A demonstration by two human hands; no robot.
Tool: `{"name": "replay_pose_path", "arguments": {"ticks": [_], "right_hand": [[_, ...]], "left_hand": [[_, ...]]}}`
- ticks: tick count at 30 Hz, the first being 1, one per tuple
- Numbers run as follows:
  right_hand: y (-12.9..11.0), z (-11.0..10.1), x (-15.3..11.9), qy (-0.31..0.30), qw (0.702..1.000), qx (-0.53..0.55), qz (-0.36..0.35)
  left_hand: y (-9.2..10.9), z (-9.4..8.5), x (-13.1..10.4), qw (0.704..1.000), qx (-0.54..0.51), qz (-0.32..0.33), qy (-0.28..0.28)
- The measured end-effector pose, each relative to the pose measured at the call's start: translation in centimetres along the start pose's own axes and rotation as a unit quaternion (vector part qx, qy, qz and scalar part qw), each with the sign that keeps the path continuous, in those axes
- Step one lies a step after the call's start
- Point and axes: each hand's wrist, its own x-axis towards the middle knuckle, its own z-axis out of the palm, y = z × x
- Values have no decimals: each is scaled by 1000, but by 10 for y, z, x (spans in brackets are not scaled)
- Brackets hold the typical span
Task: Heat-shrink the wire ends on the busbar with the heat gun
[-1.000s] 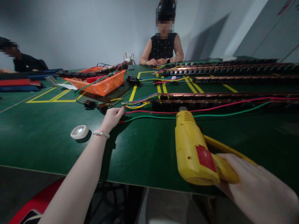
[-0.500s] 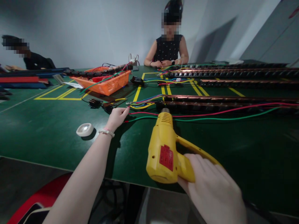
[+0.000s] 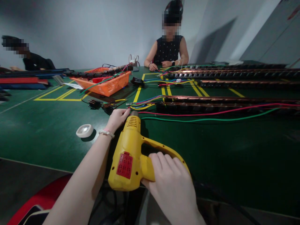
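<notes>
A yellow heat gun (image 3: 126,153) with a red vent panel is gripped by its handle in my right hand (image 3: 172,178). Its metal nozzle points forward, close beside my left hand (image 3: 119,118). The fingers of my left hand are pinched together at the ends of the wires. Blue, yellow and red wires (image 3: 147,106) run from there to a long black and copper rail (image 3: 211,104). A long red wire (image 3: 211,114) and a green wire (image 3: 206,120) lie along the near side of the rail.
An orange basket (image 3: 112,86) with parts stands at the back left. A white roll (image 3: 84,131) lies left of my forearm. Black connectors (image 3: 95,103) sit beyond my left hand. More rails (image 3: 246,83) lie behind. One person (image 3: 168,51) sits opposite, another (image 3: 37,61) at far left.
My right hand has moved left with the heat gun, bringing the nozzle from the rail's end to beside my left hand. My left hand has hardly moved. The opposite person's hand has shifted slightly.
</notes>
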Motion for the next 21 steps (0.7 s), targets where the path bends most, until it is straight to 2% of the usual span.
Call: {"name": "replay_pose_path", "arguments": {"ticks": [4,8,16,21], "right_hand": [[-1,1,0,9,1000,12,-5],[8,1,-2,12,999,28,-17],[45,-9,-12,18,999,29,-26],[73,-21,-25,15,999,-20,-23]], "left_hand": [[0,-1,0,1000,-9,0,-5],[1,-3,-1,1000,-17,7,-4],[3,-3,-3,1000,-16,15,7],[1,-2,-3,1000,-20,12,4]]}}
